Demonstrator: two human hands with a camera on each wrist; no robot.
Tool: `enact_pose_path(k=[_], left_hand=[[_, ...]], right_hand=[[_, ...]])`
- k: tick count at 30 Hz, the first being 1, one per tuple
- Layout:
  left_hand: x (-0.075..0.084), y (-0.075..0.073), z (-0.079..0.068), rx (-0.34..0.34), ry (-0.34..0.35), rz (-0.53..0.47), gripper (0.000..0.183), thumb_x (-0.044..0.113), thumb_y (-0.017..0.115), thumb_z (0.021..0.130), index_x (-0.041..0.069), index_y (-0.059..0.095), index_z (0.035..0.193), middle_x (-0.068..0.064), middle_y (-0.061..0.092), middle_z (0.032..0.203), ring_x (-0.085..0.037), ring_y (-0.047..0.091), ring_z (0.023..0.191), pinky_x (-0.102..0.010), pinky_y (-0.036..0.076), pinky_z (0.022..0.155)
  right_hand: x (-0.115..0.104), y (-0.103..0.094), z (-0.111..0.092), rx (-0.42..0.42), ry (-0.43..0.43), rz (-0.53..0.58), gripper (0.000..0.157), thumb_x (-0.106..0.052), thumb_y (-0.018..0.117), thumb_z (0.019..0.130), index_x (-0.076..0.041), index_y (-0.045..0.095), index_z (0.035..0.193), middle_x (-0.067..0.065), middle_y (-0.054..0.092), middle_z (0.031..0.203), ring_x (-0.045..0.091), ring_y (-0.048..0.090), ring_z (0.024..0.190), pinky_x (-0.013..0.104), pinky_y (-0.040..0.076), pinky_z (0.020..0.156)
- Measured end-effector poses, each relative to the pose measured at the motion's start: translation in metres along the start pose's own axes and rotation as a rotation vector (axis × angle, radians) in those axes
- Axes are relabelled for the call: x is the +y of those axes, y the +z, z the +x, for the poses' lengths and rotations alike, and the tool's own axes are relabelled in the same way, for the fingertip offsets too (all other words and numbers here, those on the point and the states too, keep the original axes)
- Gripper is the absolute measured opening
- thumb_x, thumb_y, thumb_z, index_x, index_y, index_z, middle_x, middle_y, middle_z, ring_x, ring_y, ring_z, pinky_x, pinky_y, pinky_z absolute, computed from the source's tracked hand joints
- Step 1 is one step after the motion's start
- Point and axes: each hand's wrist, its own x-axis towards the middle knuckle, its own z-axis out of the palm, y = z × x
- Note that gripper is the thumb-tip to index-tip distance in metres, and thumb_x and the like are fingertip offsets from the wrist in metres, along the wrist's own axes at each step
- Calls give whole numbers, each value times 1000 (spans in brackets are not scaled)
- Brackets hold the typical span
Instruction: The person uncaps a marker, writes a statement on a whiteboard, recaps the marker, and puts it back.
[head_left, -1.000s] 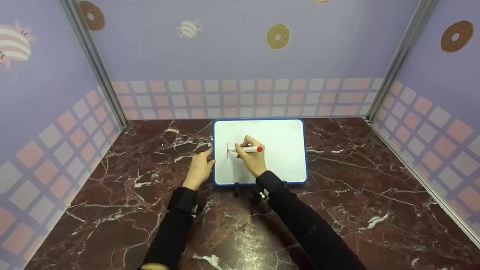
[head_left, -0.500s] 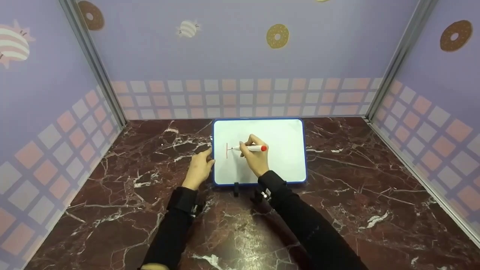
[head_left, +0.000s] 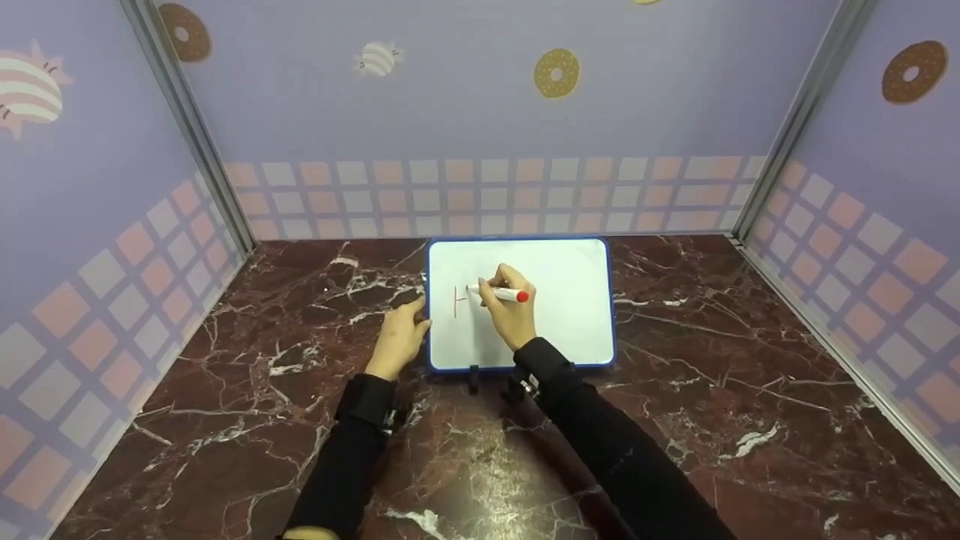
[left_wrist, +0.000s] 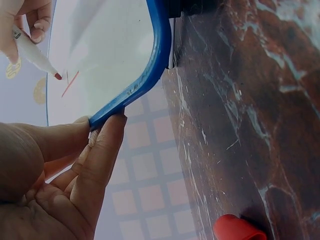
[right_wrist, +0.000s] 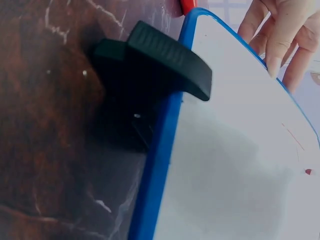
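Note:
A whiteboard (head_left: 570, 315) with a blue frame stands tilted on the marble table, propped in a black stand (right_wrist: 165, 60). My left hand (head_left: 399, 337) pinches its left edge between thumb and fingers, seen closely in the left wrist view. My right hand (head_left: 514, 307) grips a white marker (head_left: 501, 292) with a red end, its tip pointing left at the board's left part. Beside the tip are a red vertical stroke (head_left: 455, 302) and a short sideways stroke joining its middle. Whether the tip touches the board I cannot tell.
A red marker cap (left_wrist: 235, 227) lies on the marble table (head_left: 285, 420) in the left wrist view. Patterned purple walls (head_left: 480, 112) enclose the back and both sides, with the back wall close behind the board.
The marker first moved right from the vertical stroke, leaving the short sideways line. Its tip has since shifted up, above that line's right end. My left hand stays on the board's edge.

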Motion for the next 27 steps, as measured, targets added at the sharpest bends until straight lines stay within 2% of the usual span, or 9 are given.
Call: enact_pose_path(k=[6,14,22,27], left_hand=[[0,0,0,1,1,7,48,2,61,96,-4,50,141,-22,72,100,-27,70,72,-36,59,65],[1,0,0,11,9,20,47,2,62,95,-4,51,141,-21,72,97,-26,68,69,-34,57,63],[0,0,1,20,4,26,47,2,63,94,-3,52,140,-21,72,97,-26,69,70,-35,58,64],[0,1,0,15,-4,21,47,2,63,94,-4,52,140,-20,72,94,-25,68,69,-35,57,64]], right_hand=[[1,-2,-6,-19,-18,-3,27,20,58,81,15,38,63,27,54,59,38,57,45,12,42,46],[-3,-4,-12,-38,-5,-17,26,21,55,77,13,37,60,21,48,53,0,45,42,12,35,43],[-5,-5,-12,-59,11,-35,25,21,55,76,12,37,60,15,48,49,-3,43,42,11,32,42],[-5,-6,-13,-55,42,-10,25,19,55,77,13,38,60,12,47,49,-1,44,41,12,35,42]])
